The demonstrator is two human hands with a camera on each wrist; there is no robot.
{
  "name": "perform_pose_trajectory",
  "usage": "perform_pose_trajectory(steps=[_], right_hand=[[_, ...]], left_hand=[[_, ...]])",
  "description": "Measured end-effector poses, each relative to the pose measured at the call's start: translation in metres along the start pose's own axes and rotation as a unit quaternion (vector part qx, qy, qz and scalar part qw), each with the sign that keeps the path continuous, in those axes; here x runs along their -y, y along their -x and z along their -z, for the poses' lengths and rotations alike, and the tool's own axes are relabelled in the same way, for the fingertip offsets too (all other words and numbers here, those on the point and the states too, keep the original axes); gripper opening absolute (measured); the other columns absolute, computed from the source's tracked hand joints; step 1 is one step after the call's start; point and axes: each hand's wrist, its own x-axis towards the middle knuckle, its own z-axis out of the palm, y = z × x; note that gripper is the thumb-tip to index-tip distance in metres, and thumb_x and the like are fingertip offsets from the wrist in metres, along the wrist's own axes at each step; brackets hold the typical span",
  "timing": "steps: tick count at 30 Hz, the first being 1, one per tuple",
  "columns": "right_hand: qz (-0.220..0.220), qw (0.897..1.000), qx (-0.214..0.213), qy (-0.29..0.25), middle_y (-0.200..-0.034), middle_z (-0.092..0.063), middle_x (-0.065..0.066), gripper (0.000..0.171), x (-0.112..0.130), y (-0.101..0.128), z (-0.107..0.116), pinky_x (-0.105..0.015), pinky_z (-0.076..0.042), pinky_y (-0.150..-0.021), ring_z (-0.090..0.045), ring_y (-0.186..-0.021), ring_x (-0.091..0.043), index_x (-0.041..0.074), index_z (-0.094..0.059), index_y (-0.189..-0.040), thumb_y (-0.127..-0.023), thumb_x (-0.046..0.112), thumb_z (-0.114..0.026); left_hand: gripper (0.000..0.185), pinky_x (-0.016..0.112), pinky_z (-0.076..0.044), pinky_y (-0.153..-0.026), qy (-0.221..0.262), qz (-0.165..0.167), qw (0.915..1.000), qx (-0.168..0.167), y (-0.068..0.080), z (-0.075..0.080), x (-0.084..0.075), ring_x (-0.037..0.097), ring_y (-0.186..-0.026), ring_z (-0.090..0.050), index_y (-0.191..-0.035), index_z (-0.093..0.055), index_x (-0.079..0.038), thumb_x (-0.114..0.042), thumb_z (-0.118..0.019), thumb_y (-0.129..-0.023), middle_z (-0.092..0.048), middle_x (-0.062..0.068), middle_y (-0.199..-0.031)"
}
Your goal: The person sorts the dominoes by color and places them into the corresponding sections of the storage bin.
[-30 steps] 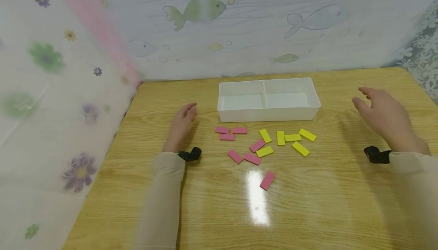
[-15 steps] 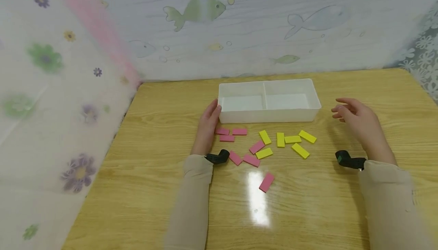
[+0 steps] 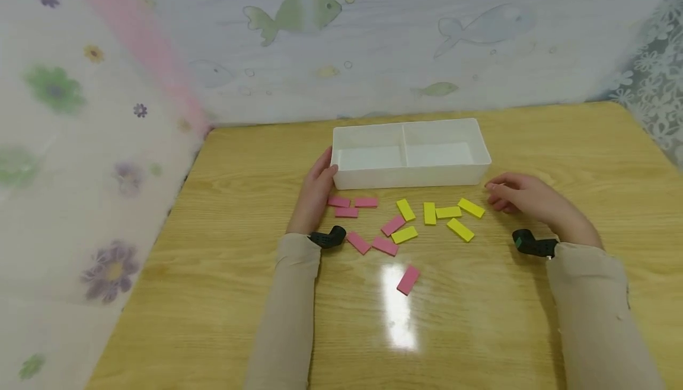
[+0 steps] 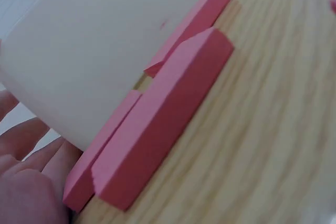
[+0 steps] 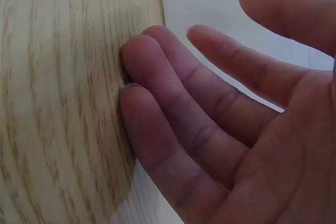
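A white two-compartment box (image 3: 411,178) stands towards the back of the table, with nothing showing inside it. My left hand (image 3: 312,197) touches its left end, fingers along the side wall and thumb by the front corner. In the left wrist view those fingers (image 4: 23,137) lie against the box wall, beside pink blocks (image 4: 163,114). My right hand (image 3: 533,200) is just off the box's front right corner, fingers loosely bent with nothing in them. The nearest piece to it is a yellow block (image 3: 472,208). The right fingertips (image 5: 144,106) are close over the wood.
Several flat pink blocks (image 3: 385,246) and yellow blocks (image 3: 460,230) lie scattered before the box. One pink block (image 3: 408,280) lies apart, nearer the front. The wooden table (image 3: 213,248) meets a fish-patterned curtain (image 3: 384,76) behind and a flowered one (image 3: 48,200) at left.
My left hand has come right to the box's left end and touches it. My right hand has moved left and lower, towards the box's right end. The view has shifted slightly.
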Motion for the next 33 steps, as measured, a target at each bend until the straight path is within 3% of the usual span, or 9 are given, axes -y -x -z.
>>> perform_pose_trajectory(steps=[3,7,11,17,22,33], right_hand=[[0.007,0.999,0.003,0.035,-0.102,-0.059,-0.014,0.051,0.002,0.000,0.000,-0.030,-0.048,-0.071,-0.058,-0.084,-0.020,-0.001,-0.045,-0.122,-0.092,0.040,-0.044],[0.022,0.995,0.013,0.101,-0.097,-0.060,-0.010,0.054,0.006,0.003,0.000,-0.032,-0.045,-0.069,-0.056,-0.079,-0.018,0.000,-0.048,-0.122,-0.088,0.042,-0.050],[0.038,0.989,0.028,0.138,-0.090,-0.059,-0.005,0.060,0.010,0.004,-0.004,-0.032,-0.041,-0.068,-0.052,-0.078,-0.016,0.003,-0.046,-0.125,-0.084,0.045,-0.057],[0.057,0.989,0.055,0.121,-0.080,-0.058,-0.002,0.065,0.008,0.001,-0.011,-0.028,-0.040,-0.062,-0.050,-0.070,-0.015,0.004,-0.041,-0.129,-0.079,0.036,-0.066],[0.057,0.990,0.065,0.115,-0.080,-0.056,-0.002,0.058,0.007,-0.002,-0.016,-0.028,-0.040,-0.058,-0.048,-0.068,-0.016,0.005,-0.044,-0.128,-0.080,0.028,-0.067],[0.066,0.989,0.041,0.123,-0.075,-0.049,-0.003,0.053,0.014,-0.010,-0.023,-0.028,-0.036,-0.057,-0.043,-0.066,-0.016,0.004,-0.047,-0.115,-0.076,0.030,-0.070]], left_hand=[[0.051,0.028,-0.025,-0.102,-0.006,0.000,1.0000,0.005,-0.003,-0.001,0.000,0.003,-0.129,-0.022,-0.140,-0.029,-0.019,-0.029,-0.045,-0.093,-0.027,-0.007,-0.143],[0.051,0.027,-0.024,-0.102,-0.036,0.010,0.9993,0.005,-0.006,-0.005,0.000,0.000,-0.127,-0.022,-0.139,-0.031,-0.026,-0.036,-0.046,-0.092,-0.029,-0.010,-0.142],[0.050,0.028,-0.022,-0.103,-0.025,0.008,0.9995,0.018,-0.007,-0.004,-0.001,-0.001,-0.127,-0.021,-0.140,-0.028,-0.026,-0.027,-0.045,-0.093,-0.028,-0.013,-0.141],[0.050,0.029,-0.020,-0.103,-0.017,0.012,0.9995,0.022,-0.008,-0.003,-0.002,-0.001,-0.128,-0.018,-0.140,-0.028,-0.027,-0.023,-0.043,-0.093,-0.025,-0.012,-0.143],[0.050,0.028,-0.021,-0.103,-0.006,0.007,0.9999,0.014,-0.006,-0.001,0.002,0.000,-0.128,-0.019,-0.139,-0.030,-0.026,-0.018,-0.044,-0.092,-0.025,-0.011,-0.143],[0.051,0.029,-0.021,-0.103,-0.028,-0.007,0.9996,0.007,-0.005,0.008,0.000,0.000,-0.128,-0.020,-0.140,-0.030,-0.022,-0.018,-0.044,-0.091,-0.027,-0.012,-0.142]])
